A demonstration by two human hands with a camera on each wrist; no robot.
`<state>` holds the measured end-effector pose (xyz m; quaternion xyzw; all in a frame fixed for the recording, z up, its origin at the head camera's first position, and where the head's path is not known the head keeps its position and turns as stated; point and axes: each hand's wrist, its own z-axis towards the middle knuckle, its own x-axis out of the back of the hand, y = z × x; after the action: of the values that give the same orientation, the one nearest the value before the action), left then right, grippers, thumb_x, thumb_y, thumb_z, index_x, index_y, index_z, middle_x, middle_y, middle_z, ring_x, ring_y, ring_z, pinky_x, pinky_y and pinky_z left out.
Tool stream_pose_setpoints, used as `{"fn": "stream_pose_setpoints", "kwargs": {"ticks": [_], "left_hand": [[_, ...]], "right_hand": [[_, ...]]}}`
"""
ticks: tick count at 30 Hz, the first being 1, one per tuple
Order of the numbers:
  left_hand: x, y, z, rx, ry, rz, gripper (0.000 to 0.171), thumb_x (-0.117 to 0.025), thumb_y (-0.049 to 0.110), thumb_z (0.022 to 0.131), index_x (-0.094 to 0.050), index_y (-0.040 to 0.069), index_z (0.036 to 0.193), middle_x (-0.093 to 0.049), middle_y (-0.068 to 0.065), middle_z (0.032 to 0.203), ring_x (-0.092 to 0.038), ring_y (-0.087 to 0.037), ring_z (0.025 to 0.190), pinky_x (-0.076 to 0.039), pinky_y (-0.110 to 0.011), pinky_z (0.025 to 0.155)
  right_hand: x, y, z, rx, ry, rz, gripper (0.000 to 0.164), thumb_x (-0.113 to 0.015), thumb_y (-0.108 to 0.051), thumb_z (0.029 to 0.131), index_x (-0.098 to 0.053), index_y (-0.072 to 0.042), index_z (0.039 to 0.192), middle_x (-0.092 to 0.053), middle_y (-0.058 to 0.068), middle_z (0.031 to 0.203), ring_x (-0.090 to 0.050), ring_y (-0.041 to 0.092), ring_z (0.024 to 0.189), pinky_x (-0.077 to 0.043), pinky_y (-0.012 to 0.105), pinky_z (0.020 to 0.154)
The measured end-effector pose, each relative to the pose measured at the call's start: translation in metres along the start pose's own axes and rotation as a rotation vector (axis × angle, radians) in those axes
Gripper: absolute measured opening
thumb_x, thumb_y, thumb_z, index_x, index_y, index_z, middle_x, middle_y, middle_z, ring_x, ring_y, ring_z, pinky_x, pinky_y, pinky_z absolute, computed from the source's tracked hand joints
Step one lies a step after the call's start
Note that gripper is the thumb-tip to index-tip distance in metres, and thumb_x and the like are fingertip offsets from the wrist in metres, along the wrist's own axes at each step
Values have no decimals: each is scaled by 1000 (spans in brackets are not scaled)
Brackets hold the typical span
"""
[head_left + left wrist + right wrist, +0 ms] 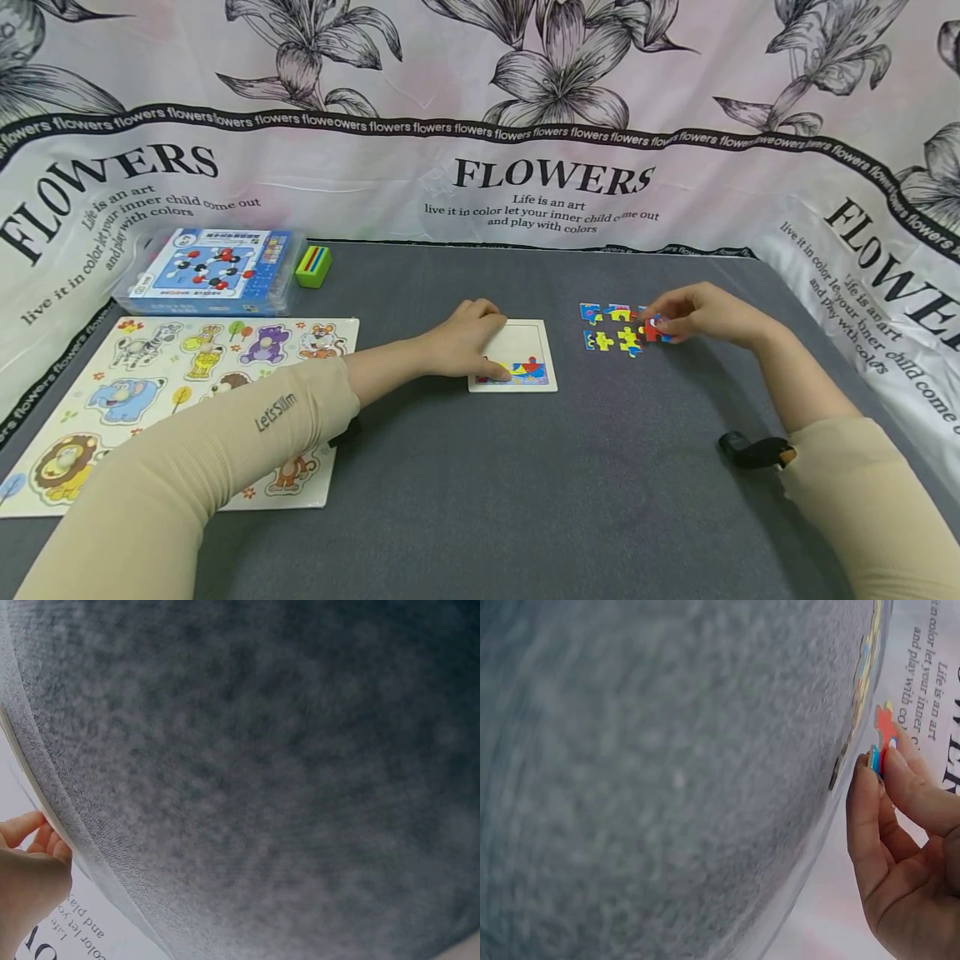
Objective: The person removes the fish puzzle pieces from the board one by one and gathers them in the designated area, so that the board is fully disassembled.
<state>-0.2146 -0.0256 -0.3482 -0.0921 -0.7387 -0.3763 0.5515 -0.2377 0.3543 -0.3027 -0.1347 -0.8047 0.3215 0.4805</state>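
Note:
A small white puzzle tray (522,337) lies flat in the middle of the table, with a strip of colourful fitted puzzle pieces (534,372) along its near edge. My left hand (467,337) grips the tray's left side, thumb over the lower left corner and fingers bent at the upper left. Between thumb and fingertips my right hand (693,315) pinches a red and blue puzzle piece (885,729), held up close to the table. Several loose pieces (618,313) lie in two short rows just left of that hand, yellow and blue among them.
At left lies a large white animal puzzle board (180,327), partly under my left sleeve. Behind it stand a clear plastic box (210,267) with a molecule picture and a green striped block (313,267). A floral printed cloth (360,179) rises along the table's back edge.

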Motion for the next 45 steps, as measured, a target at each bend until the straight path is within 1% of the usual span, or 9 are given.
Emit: {"fn": "stream_pose_setpoints", "kwargs": {"ticks": [2, 7, 9, 12, 14, 27, 33, 39, 45], "left_hand": [[0, 0, 0, -2, 0, -2, 83, -75, 47, 83, -43, 4, 147, -40, -13, 148, -35, -29, 133, -36, -40, 111], [0, 0, 0, -5, 0, -9, 83, -75, 47, 84, -43, 5, 147, -40, -13, 147, -35, -29, 133, -36, -41, 111], [0, 0, -1, -5, 2, -8, 82, -75, 46, 83, -43, 4, 146, -40, -13, 147, -35, -29, 133, -36, -41, 110], [0, 0, -1, -5, 6, -6, 82, -75, 46, 83, -43, 4, 146, -41, -13, 147, -36, -29, 133, -36, -40, 110], [0, 1, -1, -4, 6, -3, 82, -75, 46, 83, -43, 4, 146, -40, -13, 147, -36, -30, 133, -36, -40, 110], [2, 2, -2, -1, 6, 0, 82, -76, 46, 83, -43, 3, 146, -41, -14, 146, -37, -29, 131, -37, -40, 109], [1, 1, -2, -6, 9, 4, 81, -76, 45, 83, -44, 3, 145, -41, -15, 146, -37, -30, 131, -37, -40, 109], [2, 1, -2, -7, 10, 2, 81, -76, 45, 83, -44, 3, 145, -41, -15, 147, -37, -30, 131, -37, -41, 109], [2, 2, -2, -10, 8, 5, 81, -75, 46, 83, -44, 3, 145, -41, -15, 147, -37, -30, 132, -37, -41, 110]], "right_hand": [[0, 1, -2, -14, -13, -5, 30, -59, -8, 96, -66, -7, 125, -60, 14, 120, -58, 4, 92, -58, 25, 81], [1, 5, -4, -38, -54, -8, 29, -59, -9, 97, -66, -5, 125, -59, 15, 127, -57, 2, 94, -58, 27, 82], [2, 7, -5, -45, -69, -1, 29, -58, -9, 97, -65, -3, 125, -60, 14, 122, -57, 2, 93, -58, 27, 83], [2, 8, -5, -55, -80, 9, 30, -58, -8, 97, -64, -2, 126, -58, 9, 107, -54, 5, 87, -58, 27, 82], [2, 9, -4, -57, -82, 11, 30, -59, -9, 97, -64, -2, 126, -57, 5, 103, -55, 5, 86, -58, 27, 82], [1, 8, -1, -107, -52, -15, 30, -66, -16, 94, -60, 4, 115, -64, 4, 94, -65, 6, 84, -58, 26, 80], [1, 9, 1, -118, -42, -35, 32, -67, -20, 94, -58, 2, 116, -67, 6, 99, -66, 7, 85, -58, 26, 79], [3, 7, 3, -111, 11, -96, 34, -65, -28, 95, -59, -2, 116, -66, 8, 108, -61, 9, 88, -56, 26, 76], [0, -10, 6, -70, 48, -93, 35, -61, -32, 98, -59, -3, 118, -64, 13, 113, -62, 15, 89, -56, 26, 76]]}}
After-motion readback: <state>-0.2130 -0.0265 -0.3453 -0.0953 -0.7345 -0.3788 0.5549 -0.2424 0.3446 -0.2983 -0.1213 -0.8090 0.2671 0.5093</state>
